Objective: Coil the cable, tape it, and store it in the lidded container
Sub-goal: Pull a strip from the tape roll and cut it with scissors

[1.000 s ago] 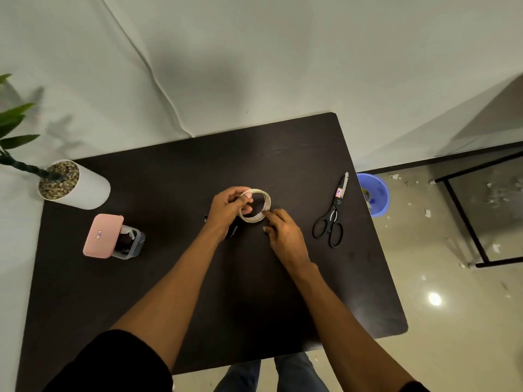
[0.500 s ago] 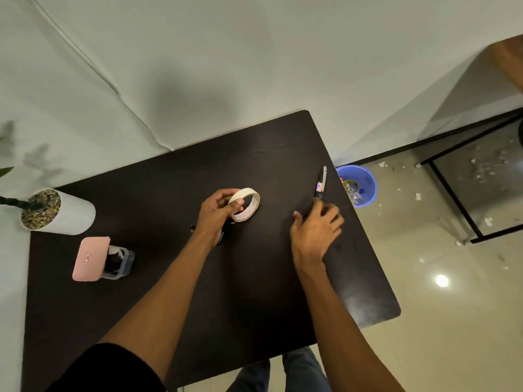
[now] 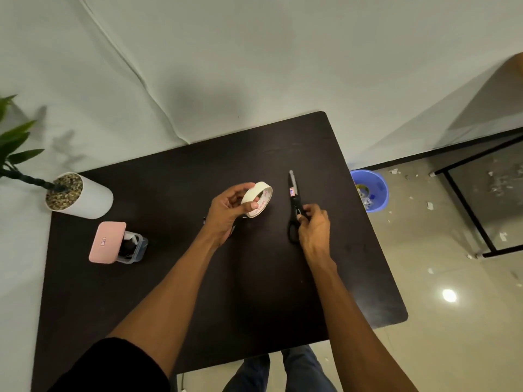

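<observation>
**Tape end and cable are your weak spots**

Head view: your left hand (image 3: 230, 206) pinches the tape roll (image 3: 258, 200) at table (image 3: 175, 278) centre, clear of the top. Your right hand (image 3: 312, 226), at 3 o'clock of it, is closed on the scissors (image 3: 294, 206) handles. No pulled strip shows; cut blind and the end may stick back. The cable (image 3: 204, 219) is mostly hidden under your left wrist and could uncoil. The container (image 3: 133, 247), at 9 o'clock, lies tipped, lid (image 3: 107, 241) on.

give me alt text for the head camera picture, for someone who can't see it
Over a dark table, the left hand holds a tape roll while the right hand grips black scissors.
</observation>
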